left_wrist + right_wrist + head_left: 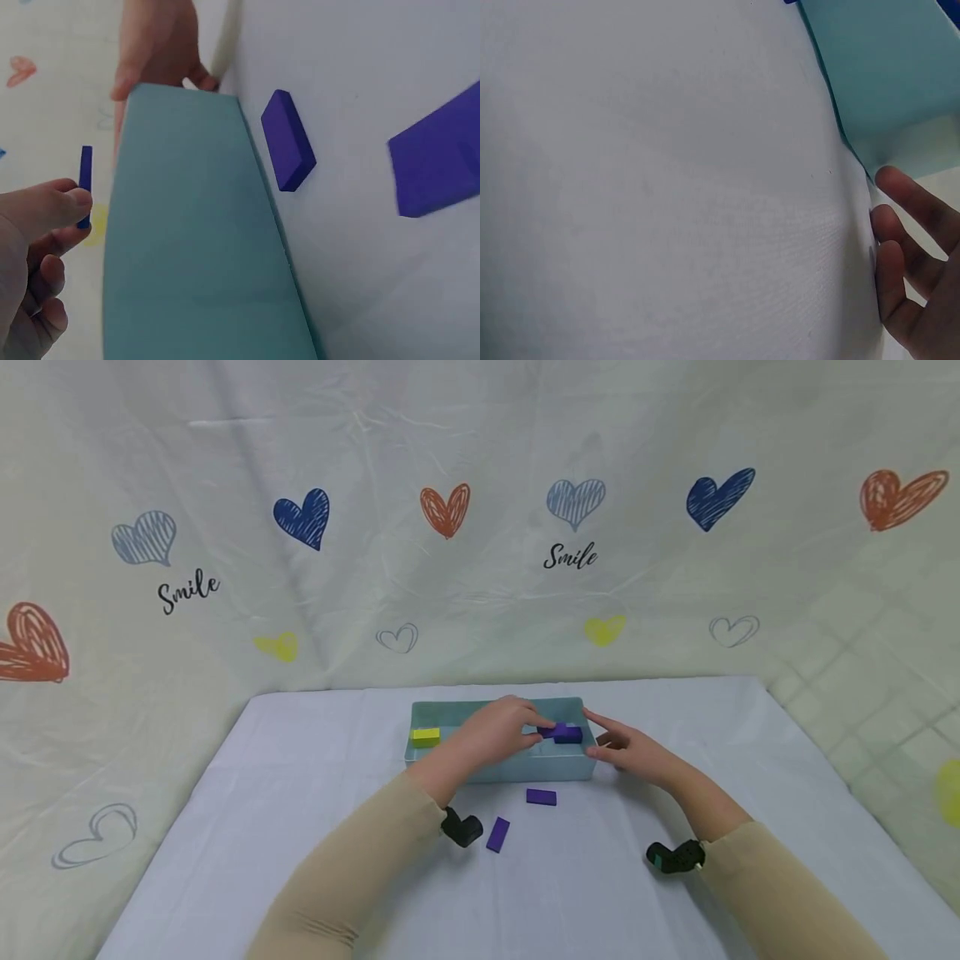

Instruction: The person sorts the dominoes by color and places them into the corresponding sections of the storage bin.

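My left hand [498,727] reaches over the light teal box [525,768] and pinches a thin purple block [85,169] between thumb and finger. In the head view, that block is next to another dark purple block [567,736] inside the box's right end; whether they touch, I cannot tell. At the box's right end, my right hand [637,752] touches it, one finger extended to the far corner and the thumb by the near corner. A yellow block [425,737] lies inside the box at the left.
On the white tablecloth [600,893] in front of the box lie two purple blocks, one [542,797] close to its front wall and another [498,835] nearer me. A curtain [495,593] printed with hearts hangs behind the table. Each wrist carries a dark camera.
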Motion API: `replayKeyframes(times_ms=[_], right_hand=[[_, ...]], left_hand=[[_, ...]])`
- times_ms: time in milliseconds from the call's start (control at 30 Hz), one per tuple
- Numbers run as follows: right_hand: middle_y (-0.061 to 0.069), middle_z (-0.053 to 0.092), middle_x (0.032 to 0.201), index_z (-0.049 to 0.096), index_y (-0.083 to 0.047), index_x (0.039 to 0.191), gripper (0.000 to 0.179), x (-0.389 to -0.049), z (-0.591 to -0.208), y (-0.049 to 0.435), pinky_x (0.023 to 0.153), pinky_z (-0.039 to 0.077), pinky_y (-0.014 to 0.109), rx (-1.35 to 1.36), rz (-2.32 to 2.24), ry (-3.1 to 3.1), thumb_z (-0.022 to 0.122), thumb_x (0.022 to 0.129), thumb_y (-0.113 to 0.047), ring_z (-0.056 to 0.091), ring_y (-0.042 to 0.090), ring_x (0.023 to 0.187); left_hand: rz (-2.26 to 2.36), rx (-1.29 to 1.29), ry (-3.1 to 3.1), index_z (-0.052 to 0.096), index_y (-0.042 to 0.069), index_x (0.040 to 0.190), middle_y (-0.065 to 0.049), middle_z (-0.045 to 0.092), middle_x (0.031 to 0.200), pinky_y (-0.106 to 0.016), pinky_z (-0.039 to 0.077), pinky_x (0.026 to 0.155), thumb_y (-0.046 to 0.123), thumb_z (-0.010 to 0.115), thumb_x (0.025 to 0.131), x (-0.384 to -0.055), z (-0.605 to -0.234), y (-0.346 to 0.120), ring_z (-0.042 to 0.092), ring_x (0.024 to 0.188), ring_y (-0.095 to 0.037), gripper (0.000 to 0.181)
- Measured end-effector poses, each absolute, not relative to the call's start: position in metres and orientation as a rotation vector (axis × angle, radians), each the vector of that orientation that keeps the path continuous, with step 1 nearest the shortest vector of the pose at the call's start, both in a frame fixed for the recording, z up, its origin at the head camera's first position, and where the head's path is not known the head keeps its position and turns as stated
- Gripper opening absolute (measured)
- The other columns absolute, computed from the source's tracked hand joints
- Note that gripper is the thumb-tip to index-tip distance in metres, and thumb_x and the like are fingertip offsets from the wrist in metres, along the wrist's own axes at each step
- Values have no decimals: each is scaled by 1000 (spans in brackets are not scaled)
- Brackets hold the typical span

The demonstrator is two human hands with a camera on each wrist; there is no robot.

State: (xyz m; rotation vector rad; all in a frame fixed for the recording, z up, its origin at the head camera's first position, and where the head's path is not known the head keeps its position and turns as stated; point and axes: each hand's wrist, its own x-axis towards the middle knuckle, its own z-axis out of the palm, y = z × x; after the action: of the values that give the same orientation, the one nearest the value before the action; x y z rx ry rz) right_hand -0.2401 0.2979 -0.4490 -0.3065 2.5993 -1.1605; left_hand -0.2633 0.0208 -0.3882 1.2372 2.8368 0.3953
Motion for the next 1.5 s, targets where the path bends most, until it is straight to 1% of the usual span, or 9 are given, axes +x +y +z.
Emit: replayKeyframes(times_ms=[67, 167, 333, 467, 633, 900, 1200, 1500], right_hand=[[26, 50, 138, 22, -26, 160, 76, -240, -449, 299, 89, 52, 44, -313, -1164, 2599, 62, 97, -41, 54, 36, 119], [26, 51, 137, 22, -26, 160, 76, -239, -448, 299, 85, 52, 39, -313, -1174, 2594, 62, 97, -41, 55, 33, 115], [25, 53, 134, 22, -26, 160, 77, -238, -448, 300, 80, 50, 34, -317, -1184, 2593, 63, 97, -40, 57, 30, 109], [25, 52, 135, 22, -27, 159, 76, -239, -448, 299, 82, 50, 35, -314, -1191, 2594, 63, 97, -39, 56, 31, 112], [25, 52, 136, 22, -27, 159, 76, -238, -447, 297, 83, 50, 35, -316, -1191, 2589, 63, 97, -39, 56, 31, 113], [25, 52, 136, 22, -27, 160, 76, -237, -447, 297, 85, 50, 38, -311, -1186, 2595, 63, 97, -40, 56, 32, 114], [25, 52, 136, 22, -27, 159, 77, -237, -446, 297, 83, 50, 35, -307, -1191, 2589, 64, 96, -41, 56, 31, 113], [23, 54, 133, 23, -27, 159, 76, -238, -447, 297, 81, 49, 35, -326, -1189, 2591, 63, 97, -39, 57, 29, 108]], left_hand=[[367, 1211, 2839, 68, 29, 129, 7, 68, 121, -26, 50, 95, 25, 69, 95, -270, -390, 28, 60, 113, -11, 34], [351, 1161, 2838, 68, 29, 129, 7, 68, 119, -26, 51, 92, 24, 68, 96, -279, -394, 39, 61, 109, -10, 34], [374, 1083, 2830, 68, 29, 129, 10, 67, 124, -28, 48, 99, 24, 67, 97, -290, -403, 52, 58, 118, -10, 32], [394, 1032, 2820, 69, 28, 128, 12, 66, 127, -30, 45, 103, 25, 66, 97, -297, -414, 60, 56, 124, -11, 32], [353, 1014, 2822, 68, 29, 130, 13, 65, 128, -29, 44, 104, 27, 64, 98, -303, -424, 68, 55, 125, -10, 32], [314, 1069, 2820, 69, 28, 128, 12, 66, 126, -28, 45, 102, 24, 65, 98, -305, -424, 77, 57, 122, -10, 31], [263, 1054, 2830, 69, 28, 129, 11, 66, 127, -28, 45, 103, 25, 65, 98, -301, -422, 81, 58, 121, -10, 31], [238, 1014, 2834, 69, 28, 129, 12, 66, 127, -28, 46, 103, 24, 64, 98, -299, -423, 82, 58, 121, -10, 31]])
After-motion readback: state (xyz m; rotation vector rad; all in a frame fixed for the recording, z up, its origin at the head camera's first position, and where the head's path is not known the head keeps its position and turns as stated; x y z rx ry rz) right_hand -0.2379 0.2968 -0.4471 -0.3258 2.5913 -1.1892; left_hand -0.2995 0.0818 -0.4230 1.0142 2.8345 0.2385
